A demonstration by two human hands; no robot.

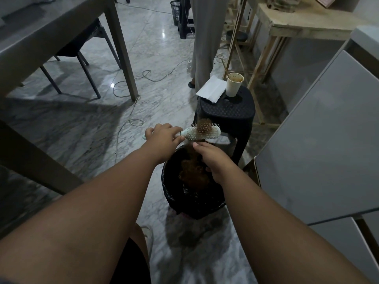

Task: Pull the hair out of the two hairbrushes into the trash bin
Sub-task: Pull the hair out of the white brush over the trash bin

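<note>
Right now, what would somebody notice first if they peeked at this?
Probably the white hairbrush in the middle, with a clump of brown hair stuck in its bristles, held by the left hand. Just below, the right hand hovers over a black trash bin with more brown hair inside.

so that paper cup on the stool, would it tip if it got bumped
Probably. The cup is tall and narrow, looks nearly empty, so likely light. It stands near the stool edge, and the stick leaning out could lever it over.

Hairbrush (202, 133) above trash bin (192, 203), stool (227, 113) behind bin, cup (234, 84) on stool, table (51, 37) at left
</note>
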